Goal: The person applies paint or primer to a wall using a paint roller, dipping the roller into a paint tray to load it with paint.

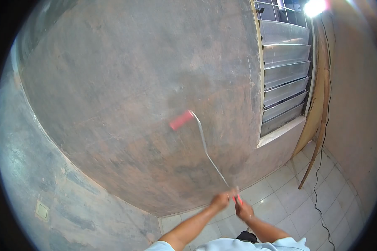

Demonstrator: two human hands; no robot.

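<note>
A paint roller with a pink-red sleeve [181, 120] is up against the grey, patchy wall [125, 75]. Its long bent metal rod [205, 146] runs down toward me to a red handle [237, 200]. My right hand [244, 211] is closed around that handle. Just above and to the left, my left hand [222, 200] is closed where the rod meets the handle. Slight blur and the angle hide the exact finger placement of both hands. A darker patch [190, 90] marks the wall above the sleeve.
A louvred window [285, 75] with a pale sill stands to the right. Beyond it a wooden strip [318, 146] leans and a black cable [317, 196] hangs to the white tiled floor [280, 205]. A bright lamp [315, 7] shines above. A switch [42, 210] is on the left wall.
</note>
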